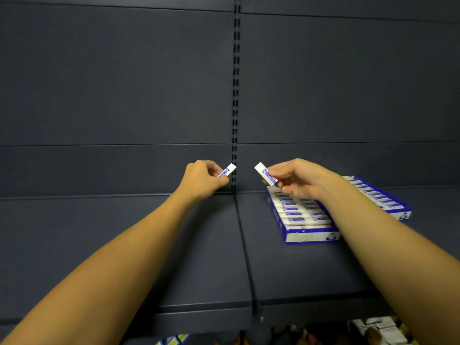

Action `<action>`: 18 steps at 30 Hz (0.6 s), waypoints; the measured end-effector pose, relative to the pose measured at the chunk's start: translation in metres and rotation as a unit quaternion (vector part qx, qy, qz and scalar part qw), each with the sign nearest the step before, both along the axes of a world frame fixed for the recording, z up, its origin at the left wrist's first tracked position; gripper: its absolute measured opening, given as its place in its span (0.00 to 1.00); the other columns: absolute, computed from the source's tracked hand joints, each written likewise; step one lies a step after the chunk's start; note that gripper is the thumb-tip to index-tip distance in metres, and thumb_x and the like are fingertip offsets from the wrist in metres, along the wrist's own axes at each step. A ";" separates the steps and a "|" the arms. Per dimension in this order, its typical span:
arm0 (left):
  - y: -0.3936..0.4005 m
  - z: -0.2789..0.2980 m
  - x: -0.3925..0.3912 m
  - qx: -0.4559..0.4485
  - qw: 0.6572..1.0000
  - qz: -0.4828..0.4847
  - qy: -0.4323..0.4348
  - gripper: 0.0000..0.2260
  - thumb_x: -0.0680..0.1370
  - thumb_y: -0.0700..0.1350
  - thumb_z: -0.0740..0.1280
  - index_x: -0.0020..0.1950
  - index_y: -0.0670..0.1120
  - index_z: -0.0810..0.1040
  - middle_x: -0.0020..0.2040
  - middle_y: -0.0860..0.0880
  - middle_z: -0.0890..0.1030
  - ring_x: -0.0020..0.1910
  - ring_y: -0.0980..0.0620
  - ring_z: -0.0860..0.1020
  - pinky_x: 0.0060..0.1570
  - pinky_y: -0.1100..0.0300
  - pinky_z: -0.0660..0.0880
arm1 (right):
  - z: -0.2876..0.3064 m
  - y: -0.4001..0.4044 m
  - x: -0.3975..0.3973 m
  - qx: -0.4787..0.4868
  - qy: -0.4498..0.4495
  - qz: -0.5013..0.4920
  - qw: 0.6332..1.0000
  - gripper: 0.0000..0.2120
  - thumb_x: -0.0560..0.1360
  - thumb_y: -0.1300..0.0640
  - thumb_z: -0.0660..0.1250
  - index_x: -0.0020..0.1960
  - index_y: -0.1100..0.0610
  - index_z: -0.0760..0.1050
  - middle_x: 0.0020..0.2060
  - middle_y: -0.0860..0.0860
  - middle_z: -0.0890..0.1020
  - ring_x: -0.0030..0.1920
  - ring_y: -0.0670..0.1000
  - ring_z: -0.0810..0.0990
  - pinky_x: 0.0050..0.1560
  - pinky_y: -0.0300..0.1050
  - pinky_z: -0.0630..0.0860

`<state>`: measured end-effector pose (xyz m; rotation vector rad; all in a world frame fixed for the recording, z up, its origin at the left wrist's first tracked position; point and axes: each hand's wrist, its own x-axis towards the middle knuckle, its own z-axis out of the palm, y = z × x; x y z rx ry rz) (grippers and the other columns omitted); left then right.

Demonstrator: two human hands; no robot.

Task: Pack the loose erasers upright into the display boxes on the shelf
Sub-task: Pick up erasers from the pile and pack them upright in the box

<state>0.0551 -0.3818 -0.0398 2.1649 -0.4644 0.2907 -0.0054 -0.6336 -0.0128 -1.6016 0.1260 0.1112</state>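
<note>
My left hand (204,179) pinches a white eraser with a blue sleeve (227,170), raised above the shelf near the slotted upright. My right hand (298,178) pinches a second white and blue eraser (265,172), tilted, just above the near display box (308,235). That blue and white box lies on the shelf and holds two rows of erasers. A second display box (395,210) lies behind my right forearm, also filled with a row of erasers, partly hidden by the arm.
The dark grey shelf (124,245) runs left of the boxes, with a seam down its middle. A slotted upright (236,95) divides the back panel. Below the shelf's front edge, some packaged goods (378,329) show on a lower level.
</note>
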 end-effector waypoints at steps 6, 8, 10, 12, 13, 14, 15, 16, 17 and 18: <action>-0.063 -0.003 -0.026 -0.016 0.998 -0.026 -0.049 0.04 0.70 0.44 0.73 0.44 0.49 0.84 0.38 0.51 0.84 0.37 0.55 0.80 0.38 0.64 0.77 | -0.004 -0.052 -0.012 -0.056 0.005 0.037 0.998 0.11 0.71 0.62 0.74 0.53 0.63 0.85 0.39 0.54 0.83 0.36 0.48 0.70 0.34 0.38 0.67; -0.076 -0.004 -0.032 -0.023 0.997 -0.032 -0.067 0.05 0.71 0.43 0.74 0.45 0.49 0.85 0.38 0.53 0.83 0.36 0.59 0.79 0.37 0.68 0.75 | -0.006 -0.059 -0.014 -0.087 -0.009 0.049 0.995 0.10 0.72 0.63 0.73 0.53 0.64 0.84 0.35 0.53 0.82 0.34 0.47 0.69 0.28 0.37 0.65; -0.087 -0.006 -0.035 -0.023 0.996 -0.036 -0.075 0.05 0.71 0.43 0.74 0.47 0.49 0.85 0.39 0.55 0.83 0.37 0.60 0.79 0.35 0.72 0.73 | -0.010 -0.067 -0.017 -0.124 -0.028 0.057 0.990 0.08 0.72 0.64 0.73 0.51 0.63 0.85 0.35 0.53 0.83 0.34 0.47 0.69 0.27 0.39 0.63; -0.096 -0.009 -0.036 -0.022 0.996 -0.038 -0.077 0.06 0.73 0.42 0.74 0.48 0.50 0.84 0.39 0.55 0.83 0.37 0.62 0.79 0.34 0.73 0.72 | -0.015 -0.073 -0.017 -0.150 -0.039 0.059 0.986 0.06 0.72 0.64 0.73 0.49 0.63 0.85 0.32 0.52 0.82 0.32 0.47 0.69 0.28 0.40 0.61; -0.099 -0.011 -0.036 -0.023 0.996 -0.037 -0.079 0.06 0.73 0.42 0.74 0.49 0.50 0.85 0.40 0.56 0.83 0.37 0.63 0.78 0.34 0.73 0.72 | -0.018 -0.076 -0.016 -0.155 -0.041 0.059 0.985 0.06 0.72 0.65 0.73 0.48 0.63 0.85 0.30 0.52 0.80 0.31 0.47 0.69 0.28 0.40 0.61; -0.102 -0.014 -0.035 -0.024 0.996 -0.035 -0.082 0.06 0.73 0.43 0.74 0.50 0.50 0.85 0.40 0.57 0.83 0.38 0.64 0.78 0.35 0.73 0.72 | -0.021 -0.079 -0.015 -0.158 -0.042 0.059 0.985 0.05 0.72 0.65 0.73 0.47 0.63 0.85 0.30 0.53 0.79 0.31 0.48 0.69 0.28 0.41 0.60; -0.104 -0.017 -0.035 -0.025 0.995 -0.033 -0.086 0.07 0.74 0.43 0.74 0.50 0.49 0.85 0.41 0.57 0.83 0.39 0.64 0.78 0.35 0.73 0.72 | -0.024 -0.082 -0.014 -0.161 -0.045 0.061 0.984 0.04 0.72 0.65 0.74 0.46 0.62 0.85 0.31 0.54 0.79 0.31 0.48 0.69 0.28 0.41 0.61; -0.106 -0.020 -0.034 -0.025 0.995 -0.031 -0.090 0.07 0.74 0.43 0.74 0.51 0.49 0.85 0.41 0.58 0.83 0.40 0.64 0.79 0.36 0.73 0.72 | -0.027 -0.084 -0.013 -0.163 -0.050 0.065 0.983 0.03 0.72 0.64 0.74 0.46 0.61 0.86 0.32 0.55 0.79 0.31 0.48 0.69 0.28 0.40 0.61; -0.107 -0.024 -0.033 -0.022 0.995 -0.031 -0.094 0.07 0.74 0.43 0.74 0.51 0.49 0.85 0.42 0.58 0.83 0.40 0.64 0.79 0.36 0.73 0.72 | -0.029 -0.087 -0.013 -0.164 -0.056 0.067 0.983 0.03 0.72 0.64 0.74 0.46 0.61 0.86 0.33 0.56 0.79 0.31 0.48 0.69 0.28 0.40 0.61; -0.107 -0.027 -0.032 -0.019 0.995 -0.032 -0.096 0.07 0.74 0.43 0.74 0.51 0.49 0.85 0.42 0.58 0.83 0.41 0.63 0.79 0.37 0.73 0.72 | -0.031 -0.089 -0.013 -0.165 -0.063 0.070 0.982 0.04 0.72 0.64 0.74 0.46 0.61 0.86 0.34 0.57 0.79 0.31 0.47 0.69 0.29 0.40 0.61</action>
